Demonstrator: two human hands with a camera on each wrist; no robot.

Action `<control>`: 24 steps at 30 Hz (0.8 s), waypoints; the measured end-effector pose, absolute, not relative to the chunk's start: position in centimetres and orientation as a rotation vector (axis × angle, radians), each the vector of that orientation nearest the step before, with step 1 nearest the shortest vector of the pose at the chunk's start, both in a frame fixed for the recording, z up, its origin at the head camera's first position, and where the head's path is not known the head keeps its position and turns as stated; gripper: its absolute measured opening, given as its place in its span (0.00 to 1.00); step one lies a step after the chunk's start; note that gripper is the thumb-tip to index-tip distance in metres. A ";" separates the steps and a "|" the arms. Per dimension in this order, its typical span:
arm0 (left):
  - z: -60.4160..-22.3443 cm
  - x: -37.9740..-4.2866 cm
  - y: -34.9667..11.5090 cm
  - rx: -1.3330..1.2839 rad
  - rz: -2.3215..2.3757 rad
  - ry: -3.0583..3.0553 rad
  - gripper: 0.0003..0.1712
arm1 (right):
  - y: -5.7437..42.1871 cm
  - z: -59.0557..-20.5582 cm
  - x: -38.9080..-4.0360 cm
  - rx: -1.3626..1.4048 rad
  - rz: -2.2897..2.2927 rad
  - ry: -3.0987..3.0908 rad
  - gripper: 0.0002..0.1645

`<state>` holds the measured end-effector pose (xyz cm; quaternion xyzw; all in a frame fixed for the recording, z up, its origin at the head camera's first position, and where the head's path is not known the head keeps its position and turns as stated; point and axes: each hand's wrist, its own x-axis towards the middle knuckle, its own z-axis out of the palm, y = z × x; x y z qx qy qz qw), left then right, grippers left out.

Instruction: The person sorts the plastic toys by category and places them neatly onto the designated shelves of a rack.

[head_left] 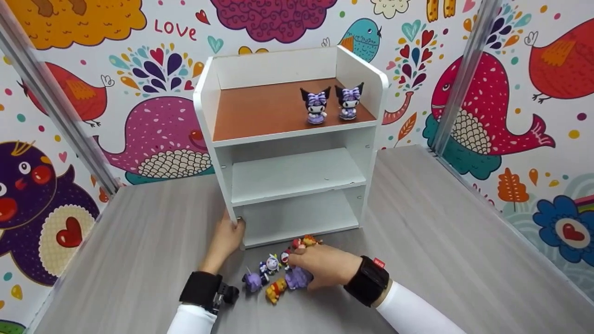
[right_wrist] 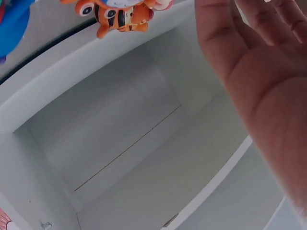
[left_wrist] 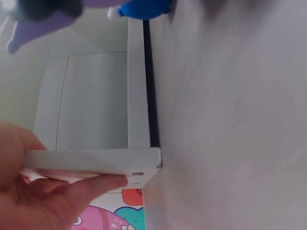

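Observation:
At the foot of a white shelf unit [head_left: 290, 174], my left hand [head_left: 229, 239] grips its left side panel [left_wrist: 91, 160], thumb on one face and fingers on the other. My right hand [head_left: 327, 264] reaches over a group of small figurines, close to a purple one [head_left: 298, 278]. Its fingertips lie outside the right wrist view, so whether it pinches anything is hidden. Nearby lie a yellow bear figurine in red [head_left: 276, 291], a purple figurine [head_left: 253, 281] and a white-and-blue one [head_left: 272, 263]. An orange tiger figurine [right_wrist: 125, 17] appears in the right wrist view.
Two black-and-purple figurines, one [head_left: 316, 106] beside the other [head_left: 349, 102], stand upright on the brown top shelf [head_left: 260, 109], towards its right. Below are two white shelf levels. The unit stands on a grey wood-grain table [head_left: 441, 241], with patterned walls behind.

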<state>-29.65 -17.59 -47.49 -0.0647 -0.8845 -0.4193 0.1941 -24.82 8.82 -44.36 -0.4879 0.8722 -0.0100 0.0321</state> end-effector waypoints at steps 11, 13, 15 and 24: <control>-47.3 -29.7 -17.4 -0.158 -1.214 -2.489 0.29 | 9.7 -43.0 -25.1 -1.731 -0.138 2.786 0.30; -47.2 -29.7 -17.4 -0.164 -1.233 -2.493 0.30 | 9.9 -42.4 -25.0 -1.770 -0.220 2.790 0.29; -47.1 -29.6 -17.5 -0.167 -1.254 -2.498 0.30 | 10.1 -42.0 -25.0 -1.783 -0.313 2.769 0.29; -47.2 -29.5 -17.7 -0.175 -1.252 -2.501 0.31 | 10.8 -41.2 -25.5 -1.737 -0.585 2.751 0.31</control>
